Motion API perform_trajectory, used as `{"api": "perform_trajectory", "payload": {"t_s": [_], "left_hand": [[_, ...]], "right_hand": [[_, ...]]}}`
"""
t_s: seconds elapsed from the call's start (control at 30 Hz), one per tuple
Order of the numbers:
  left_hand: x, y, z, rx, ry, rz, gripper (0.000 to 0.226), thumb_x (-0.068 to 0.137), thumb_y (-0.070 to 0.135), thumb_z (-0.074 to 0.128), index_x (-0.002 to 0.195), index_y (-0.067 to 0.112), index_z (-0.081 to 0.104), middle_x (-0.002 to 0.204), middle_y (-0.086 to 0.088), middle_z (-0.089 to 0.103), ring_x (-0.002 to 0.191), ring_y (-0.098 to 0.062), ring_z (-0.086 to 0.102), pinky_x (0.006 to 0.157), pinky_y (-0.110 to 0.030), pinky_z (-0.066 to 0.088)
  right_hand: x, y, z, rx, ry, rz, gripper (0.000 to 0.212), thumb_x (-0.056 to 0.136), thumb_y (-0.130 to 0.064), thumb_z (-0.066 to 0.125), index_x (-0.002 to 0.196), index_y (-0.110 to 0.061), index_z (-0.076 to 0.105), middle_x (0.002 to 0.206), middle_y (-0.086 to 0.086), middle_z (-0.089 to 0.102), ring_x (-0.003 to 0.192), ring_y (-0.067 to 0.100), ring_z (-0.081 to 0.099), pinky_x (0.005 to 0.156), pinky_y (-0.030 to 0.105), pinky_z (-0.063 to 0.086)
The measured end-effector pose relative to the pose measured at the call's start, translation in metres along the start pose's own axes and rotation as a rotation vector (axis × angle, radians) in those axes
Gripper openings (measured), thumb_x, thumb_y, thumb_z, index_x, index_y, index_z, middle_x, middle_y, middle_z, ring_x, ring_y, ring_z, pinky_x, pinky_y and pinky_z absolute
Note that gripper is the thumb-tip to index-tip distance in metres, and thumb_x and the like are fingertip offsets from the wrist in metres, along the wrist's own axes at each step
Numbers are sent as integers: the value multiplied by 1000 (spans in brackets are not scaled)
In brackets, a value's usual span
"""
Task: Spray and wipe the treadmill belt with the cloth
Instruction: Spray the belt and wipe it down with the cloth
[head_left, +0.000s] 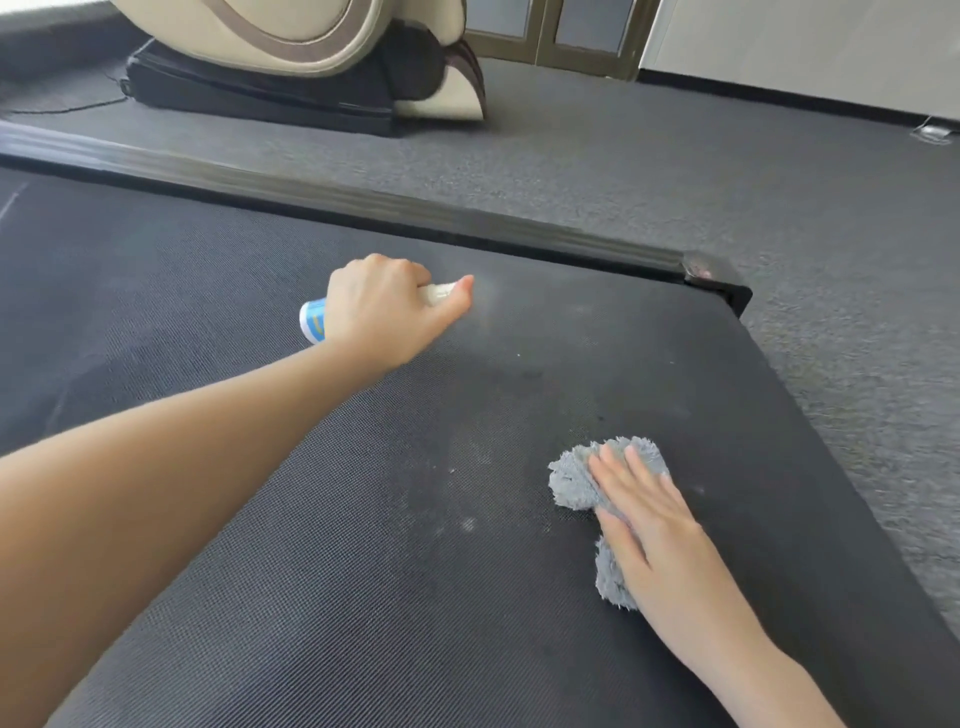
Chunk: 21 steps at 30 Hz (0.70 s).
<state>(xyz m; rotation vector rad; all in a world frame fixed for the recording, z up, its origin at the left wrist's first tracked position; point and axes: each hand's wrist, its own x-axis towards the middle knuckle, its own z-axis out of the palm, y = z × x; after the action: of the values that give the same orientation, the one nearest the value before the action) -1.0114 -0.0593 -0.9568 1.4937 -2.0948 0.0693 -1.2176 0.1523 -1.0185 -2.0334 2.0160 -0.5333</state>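
Our left hand (384, 306) grips the bottle (313, 323), eleven o'clock of the cloth (574, 480); right hand (649, 530) presses it, fingers flat. Risk: we overspray past belt (260, 519) onto carpet (675, 156).

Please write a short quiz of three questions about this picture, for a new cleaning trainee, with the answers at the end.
1. True or false: the right hand lies flat, fingers straight, on the grey cloth.
2. What does the left hand grip?
A) a brush
B) a spray bottle
C) a sponge
3. Short answer: on which surface does the cloth lie?

Key: 1 true; 2 B; 3 the treadmill belt.
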Motion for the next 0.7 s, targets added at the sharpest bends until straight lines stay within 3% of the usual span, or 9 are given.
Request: {"api": "perform_trajectory", "payload": {"t_s": [0.1, 0.2, 0.3, 0.47, 0.6, 0.7], "left_hand": [[25, 0, 14, 41, -25, 14, 62, 76, 70, 28, 62, 16, 55, 59, -5, 43, 80, -38, 59, 66, -32, 29], [49, 8, 25, 77, -56, 24, 65, 84, 72, 39, 71, 13, 65, 73, -11, 54, 90, -39, 61, 69, -33, 31], [65, 16, 32, 91, -25, -32, 68, 86, 68, 41, 83, 7, 71, 88, -21, 66, 94, -41, 62, 69, -33, 31], [66, 10, 36, 48, 64, -93, 69, 88, 64, 36, 81, 4, 71, 73, -18, 56, 86, -42, 60, 66, -34, 30], [60, 10, 31, 10, -51, -114, 68, 88, 65, 40, 75, 4, 68, 72, -13, 51, 83, -39, 56, 68, -34, 33], [48, 12, 21, -32, -103, -110, 70, 87, 69, 39, 59, 6, 55, 60, -7, 47, 73, -33, 49, 68, -33, 34]], "right_hand": [[3, 1, 4, -8, 12, 0, 46, 101, -25, 33, 143, -36, 16, 147, -32, 7, 135, -16, -12, 112, 10, -8], [5, 9, 13, -37, 128, -39, 45, 96, -29, 36, 141, -22, 38, 147, -16, 31, 140, -3, 5, 114, 19, 7], [6, 13, 17, -40, 173, -53, 49, 91, -31, 34, 136, -15, 45, 143, -9, 42, 140, 7, 15, 112, 24, 13], [5, 11, 17, -29, 185, -50, 49, 92, -32, 33, 137, -17, 44, 143, -10, 41, 140, 5, 14, 112, 25, 13], [3, 8, 15, -18, 134, -27, 52, 93, -37, 27, 140, -21, 40, 147, -14, 33, 141, -1, 9, 114, 22, 8], [1, 5, 9, -22, 50, -1, 58, 91, -47, 12, 144, -30, 26, 151, -23, 17, 140, -9, -3, 115, 18, -2]]}}
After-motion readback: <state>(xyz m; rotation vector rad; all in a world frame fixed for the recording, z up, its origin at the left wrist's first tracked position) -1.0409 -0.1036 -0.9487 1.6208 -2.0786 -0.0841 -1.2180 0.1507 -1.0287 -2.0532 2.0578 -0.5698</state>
